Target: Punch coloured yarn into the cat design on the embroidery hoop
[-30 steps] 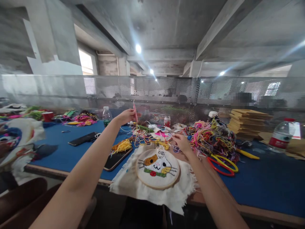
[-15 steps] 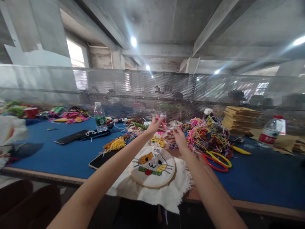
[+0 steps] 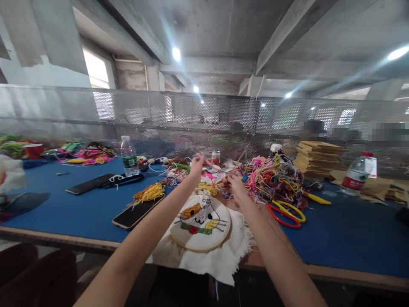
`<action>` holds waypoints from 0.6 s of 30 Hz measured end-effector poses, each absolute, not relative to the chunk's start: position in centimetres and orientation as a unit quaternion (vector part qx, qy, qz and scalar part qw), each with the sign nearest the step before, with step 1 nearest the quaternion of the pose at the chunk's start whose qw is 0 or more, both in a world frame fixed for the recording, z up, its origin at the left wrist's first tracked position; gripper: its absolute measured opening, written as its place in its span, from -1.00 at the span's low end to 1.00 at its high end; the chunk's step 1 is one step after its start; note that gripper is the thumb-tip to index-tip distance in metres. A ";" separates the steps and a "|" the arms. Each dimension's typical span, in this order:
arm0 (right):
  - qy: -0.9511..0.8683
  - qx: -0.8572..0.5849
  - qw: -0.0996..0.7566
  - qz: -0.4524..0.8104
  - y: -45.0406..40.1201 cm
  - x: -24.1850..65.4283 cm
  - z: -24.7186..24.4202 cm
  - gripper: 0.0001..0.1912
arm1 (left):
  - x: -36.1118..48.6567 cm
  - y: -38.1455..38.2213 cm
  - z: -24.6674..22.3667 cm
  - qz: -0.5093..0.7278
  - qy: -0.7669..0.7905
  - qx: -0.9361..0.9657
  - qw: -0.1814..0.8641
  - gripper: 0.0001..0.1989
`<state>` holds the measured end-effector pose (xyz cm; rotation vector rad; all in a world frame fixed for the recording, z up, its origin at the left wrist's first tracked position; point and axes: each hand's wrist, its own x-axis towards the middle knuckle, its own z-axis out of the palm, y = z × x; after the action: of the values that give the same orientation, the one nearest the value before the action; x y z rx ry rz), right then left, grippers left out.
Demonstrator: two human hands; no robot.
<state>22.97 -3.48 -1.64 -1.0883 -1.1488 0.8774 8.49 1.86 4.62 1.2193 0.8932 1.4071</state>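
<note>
Above the table, my left hand point(image 3: 197, 165) is closed on a slim pink item point(image 3: 208, 163) that points to the right; its kind is too small to tell. My right hand point(image 3: 234, 186) is a little lower and nearer, its fingers pinched together; what they hold, if anything, I cannot make out. Below and between my forearms lies an embroidery hoop point(image 3: 201, 249) on white cloth point(image 3: 236, 251) with a frayed edge. A stitched cat face point(image 3: 200, 219) with orange and yellow patches and a green collar shows in it. Yellow yarn point(image 3: 207, 187) lies just beyond the hoop.
To the right are a heap of tangled yarn point(image 3: 275, 179), red and yellow rings point(image 3: 286, 215), a stack of brown envelopes point(image 3: 316, 160) and a red-capped bottle point(image 3: 357, 172). Left are a phone point(image 3: 131, 216), a black case point(image 3: 89, 184) and a water bottle point(image 3: 129, 157). A perforated metal screen point(image 3: 198, 111) stands behind.
My hands have moved apart: the left has gone left with the pink item, away from the right. The whole view has shifted slightly. The hoop stays on the cloth.
</note>
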 end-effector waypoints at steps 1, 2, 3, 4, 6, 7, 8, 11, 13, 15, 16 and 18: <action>-0.486 -0.475 0.621 0.392 -3.5 23.0 -1.6 -0.79 | 7.4 2.5 5.2 0.607 0.411 0.455 0.506 -0.89; -0.477 -0.476 0.623 0.398 -3.6 23.1 -1.5 -0.80 | 6.2 3.2 5.6 0.605 0.432 0.438 0.505 -0.84; -0.470 -0.475 0.625 0.403 -3.7 23.2 -1.3 -0.81 | 5.0 3.7 6.0 0.599 0.444 0.433 0.507 -0.81; -0.464 -0.475 0.627 0.407 -3.8 23.2 -1.2 -0.81 | 4.0 4.0 6.2 0.590 0.452 0.431 0.511 -0.81; -0.457 -0.471 0.632 0.412 -3.9 23.2 -0.9 -0.80 | 2.4 4.1 6.1 0.543 0.472 0.444 0.534 -0.86; -0.455 -0.467 0.635 0.415 -4.0 23.2 -0.8 -0.80 | 2.0 3.9 5.8 0.493 0.484 0.463 0.555 -0.89; -0.455 -0.458 0.639 0.418 -4.1 23.1 -0.7 -0.80 | 1.8 3.5 5.4 0.430 0.490 0.490 0.579 -0.90; -0.446 -0.422 0.665 0.424 -4.2 22.9 -0.4 -0.80 | 2.5 2.0 3.8 0.233 0.448 0.582 0.637 -0.90; -0.441 -0.419 0.672 0.423 -4.3 22.9 -0.4 -0.83 | 3.4 1.5 3.0 0.155 0.410 0.614 0.656 -0.89; -0.450 -0.461 0.649 0.405 -4.5 23.1 -0.4 -0.87 | 3.8 1.8 2.5 0.148 0.412 0.611 0.659 -0.87; -0.462 -0.496 0.630 0.380 -4.6 23.3 -0.4 -0.87 | 3.8 2.2 2.4 0.176 0.420 0.603 0.655 -0.86; -0.492 -0.574 0.589 0.287 -4.9 23.8 -0.4 -0.83 | 3.1 3.3 2.5 0.281 0.416 0.584 0.638 -0.81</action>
<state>23.79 -4.85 -0.40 -1.3365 -1.1453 0.6678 3.11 3.30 2.51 1.3335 0.9496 0.6419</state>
